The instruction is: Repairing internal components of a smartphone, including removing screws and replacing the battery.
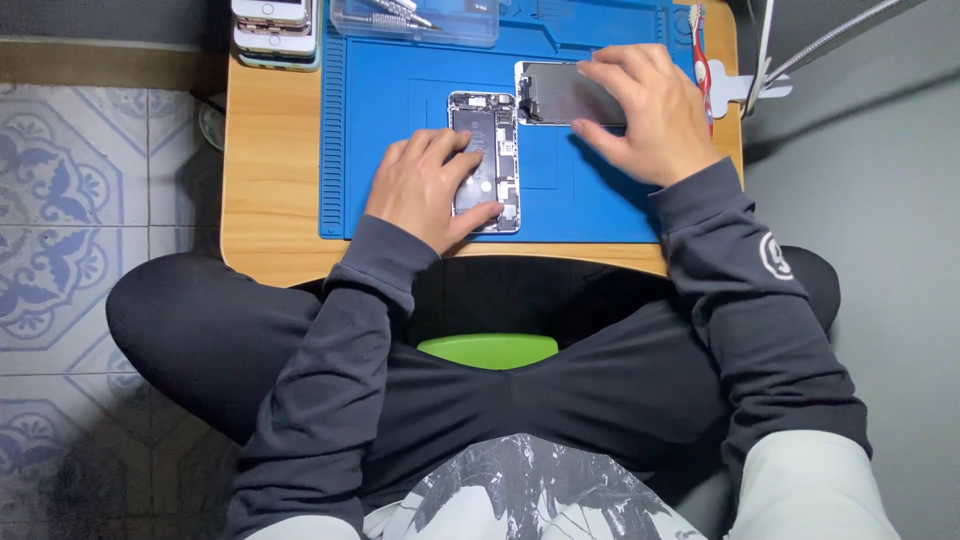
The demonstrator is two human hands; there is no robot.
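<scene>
On a blue work mat (400, 130) over a small wooden table (270, 180), our left hand (425, 185) lies flat, fingers spread, pressing down the lower half of an opened phone body (487, 125). It looks light, rigid and delicate inside, best held by its edges. To its right, our right hand (650, 110) rests curved fingertips on the detached screen panel (555, 95), thin and likely fragile, touching the body's upper corner.
</scene>
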